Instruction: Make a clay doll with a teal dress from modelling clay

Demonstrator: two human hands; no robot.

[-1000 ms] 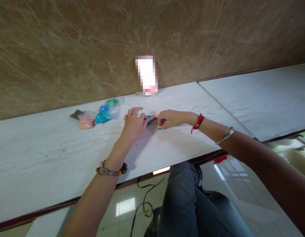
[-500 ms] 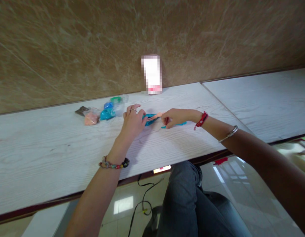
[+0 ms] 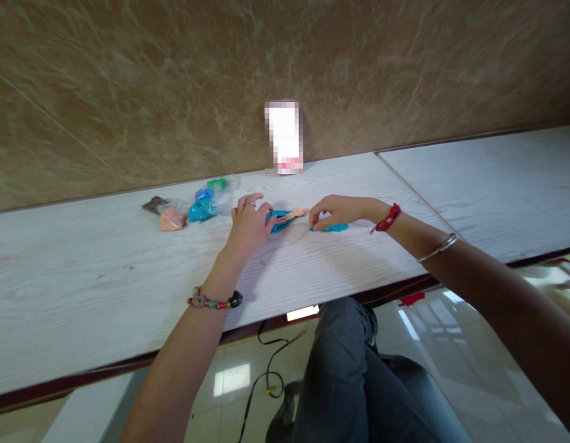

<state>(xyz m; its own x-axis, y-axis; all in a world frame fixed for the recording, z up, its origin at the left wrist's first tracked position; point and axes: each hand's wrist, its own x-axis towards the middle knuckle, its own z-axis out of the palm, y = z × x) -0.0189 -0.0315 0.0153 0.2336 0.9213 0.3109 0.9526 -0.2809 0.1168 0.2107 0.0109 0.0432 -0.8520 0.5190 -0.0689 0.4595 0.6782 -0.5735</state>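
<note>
My left hand (image 3: 252, 223) rests on the table with thumb and forefinger pinched at the left end of a blue clay piece (image 3: 280, 226). A thin peach clay strip (image 3: 298, 213) lies along that piece, thicker toward its right end. My right hand (image 3: 333, 210) is curled, its fingertips down beside the strip's right end; whether anything is between them is hidden. Just under this hand a second, flat blue clay piece (image 3: 335, 227) lies on the table, partly covered by the fingers.
Left of my hands lie small clear bags of clay: peach (image 3: 172, 218), brown (image 3: 154, 205), light blue (image 3: 202, 210), darker blue (image 3: 204, 194) and green (image 3: 217, 183). A blurred-out phone-like object (image 3: 285, 136) leans on the brown wall (image 3: 128, 92). The white table (image 3: 72, 289) ends before my knees.
My right hand has shifted slightly right, away from the left hand, uncovering more of the peach strip. My left hand stays at the blue piece. The view has turned slightly.
</note>
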